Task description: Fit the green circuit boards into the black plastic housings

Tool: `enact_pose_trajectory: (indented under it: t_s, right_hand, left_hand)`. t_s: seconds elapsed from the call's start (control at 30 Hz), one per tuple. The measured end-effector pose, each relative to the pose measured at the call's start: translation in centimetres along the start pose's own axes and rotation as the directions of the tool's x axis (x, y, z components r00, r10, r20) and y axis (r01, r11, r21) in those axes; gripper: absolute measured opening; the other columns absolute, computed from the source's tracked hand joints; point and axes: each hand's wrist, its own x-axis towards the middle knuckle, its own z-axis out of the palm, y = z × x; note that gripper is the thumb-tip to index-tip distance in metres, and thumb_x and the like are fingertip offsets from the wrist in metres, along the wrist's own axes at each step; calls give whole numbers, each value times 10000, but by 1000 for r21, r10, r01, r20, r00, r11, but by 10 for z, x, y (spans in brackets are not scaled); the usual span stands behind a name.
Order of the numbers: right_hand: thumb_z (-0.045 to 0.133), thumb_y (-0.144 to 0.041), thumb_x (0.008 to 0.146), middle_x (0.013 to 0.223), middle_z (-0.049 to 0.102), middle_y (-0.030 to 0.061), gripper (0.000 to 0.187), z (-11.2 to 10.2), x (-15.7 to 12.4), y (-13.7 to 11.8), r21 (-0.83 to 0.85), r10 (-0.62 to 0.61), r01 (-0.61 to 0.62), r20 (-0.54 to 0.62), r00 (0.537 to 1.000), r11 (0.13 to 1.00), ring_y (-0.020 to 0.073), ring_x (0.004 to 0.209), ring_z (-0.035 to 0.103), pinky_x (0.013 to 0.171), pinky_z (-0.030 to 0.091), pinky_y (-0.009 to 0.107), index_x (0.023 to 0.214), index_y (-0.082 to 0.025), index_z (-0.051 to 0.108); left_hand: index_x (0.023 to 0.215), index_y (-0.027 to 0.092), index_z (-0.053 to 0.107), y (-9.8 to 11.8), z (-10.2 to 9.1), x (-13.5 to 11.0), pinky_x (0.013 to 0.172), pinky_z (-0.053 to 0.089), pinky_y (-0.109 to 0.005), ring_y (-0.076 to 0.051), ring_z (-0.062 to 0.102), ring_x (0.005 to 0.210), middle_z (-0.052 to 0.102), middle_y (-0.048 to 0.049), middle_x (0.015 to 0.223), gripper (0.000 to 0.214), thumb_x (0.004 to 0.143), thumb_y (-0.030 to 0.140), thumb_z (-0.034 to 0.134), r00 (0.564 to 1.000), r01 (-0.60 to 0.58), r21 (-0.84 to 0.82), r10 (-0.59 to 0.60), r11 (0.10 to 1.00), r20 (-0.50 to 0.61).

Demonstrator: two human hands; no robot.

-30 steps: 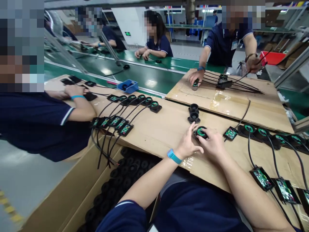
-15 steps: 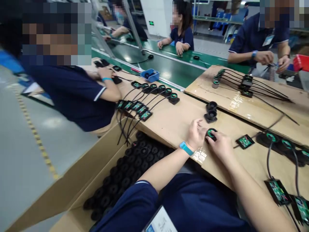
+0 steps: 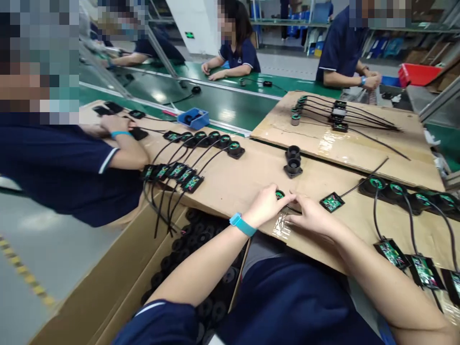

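My left hand (image 3: pixel 268 206) is closed around a small black round housing (image 3: pixel 280 194), whose green circuit ring shows between the fingers. Just right of it, my right hand (image 3: pixel 312 215) has its fingers apart, one fingertip meeting the left thumb. A short stretch of black cable (image 3: pixel 293 209) shows between the hands and passes under the right one. Beyond the right hand lies a black square case with a green circuit board (image 3: pixel 332 202), a cable leaving its upper corner. Two black cup-shaped housings (image 3: pixel 293 166) stand behind my hands.
Wired housings (image 3: pixel 397 190) and board cases (image 3: pixel 391 252) line the right side; another wired row (image 3: pixel 192 183) lies left. Below the bench, a carton (image 3: pixel 118 287) holds many black parts. A co-worker's arm (image 3: pixel 129 153) rests at the left. A blue bin (image 3: pixel 194 120) stands behind.
My left hand has gone from open beside the housing to closed around it. My right hand has let go of the housing and shifted to its right. The view has swung right.
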Motion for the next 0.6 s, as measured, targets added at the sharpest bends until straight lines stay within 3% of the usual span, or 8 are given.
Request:
enact_pose_trajectory:
  t_s: [0.07, 0.13, 0.2, 0.27, 0.3, 0.33, 0.47, 0.6]
  right_hand:
    - [809, -378, 767, 1394, 630, 197, 732, -22, -15, 13, -1, 31, -31, -44, 999, 1000, 348, 1261, 634, 1105, 491, 526, 1414, -126, 577]
    - [763, -415, 825, 1276, 708, 166, 636, -40, -31, 29, 47, 56, -48, -208, 977, 998, 312, 1150, 697, 1050, 534, 508, 1381, -153, 603]
    - [696, -447, 883, 1178, 747, 140, 538, -50, -44, 47, 91, 91, -55, -465, 881, 994, 281, 1065, 725, 1001, 562, 482, 1342, -176, 624]
    - [648, -470, 910, 1079, 765, 128, 460, -49, -51, 65, 121, 152, -95, -667, 729, 988, 272, 992, 735, 956, 579, 470, 1268, -182, 659]
    - [632, -473, 913, 1037, 768, 127, 430, -45, -52, 73, 141, 184, -119, -707, 683, 983, 271, 954, 737, 931, 586, 467, 1224, -179, 676]
    - [622, -469, 914, 1006, 769, 126, 409, -39, -51, 80, 162, 213, -139, -707, 675, 977, 270, 922, 737, 912, 590, 466, 1189, -174, 687]
    - [623, -398, 902, 1033, 760, 139, 354, -13, -40, 92, 147, 220, -168, -514, 829, 975, 267, 870, 724, 875, 598, 474, 1139, -147, 705]
    - [653, -319, 895, 1085, 748, 136, 258, -2, -35, 86, 6, 100, -109, -457, 884, 994, 289, 994, 698, 951, 566, 495, 1089, -165, 727]
  left_hand:
    - [911, 202, 591, 1, -2, 4, 693, 497, -348, -267, 674, 789, 703, -86, 834, 347, 809, 499, 738, 996, -38, 92, 30, 995, 78]
    - [926, 210, 611, -3, -10, 11, 699, 498, -334, -261, 675, 795, 704, -68, 838, 257, 764, 355, 748, 979, -119, 175, 86, 977, 186]
    - [951, 218, 650, -15, -27, 23, 750, 513, -331, -258, 679, 838, 705, -62, 884, 253, 723, 281, 738, 942, -222, 248, 142, 943, 303]
    - [1021, 226, 694, -32, -50, 42, 807, 527, -335, -253, 679, 866, 694, -69, 958, 320, 702, 237, 715, 908, -295, 321, 159, 900, 388]
    - [1069, 229, 708, -42, -62, 54, 833, 532, -338, -249, 678, 873, 682, -75, 994, 367, 704, 213, 688, 898, -318, 357, 158, 879, 411]
    - [1115, 228, 714, -51, -74, 67, 857, 535, -345, -247, 676, 881, 670, -83, 1020, 413, 708, 190, 655, 896, -331, 396, 154, 857, 416]
    - [1195, 179, 706, -82, -102, 114, 978, 510, -398, -281, 644, 1023, 647, -133, 1127, 482, 739, 156, 554, 934, -335, 543, 196, 770, 299]
    - [1269, 193, 681, -98, -106, 140, 1007, 474, -458, -302, 587, 1097, 621, -166, 1300, 483, 835, 149, 474, 931, -366, 646, 273, 670, 244]
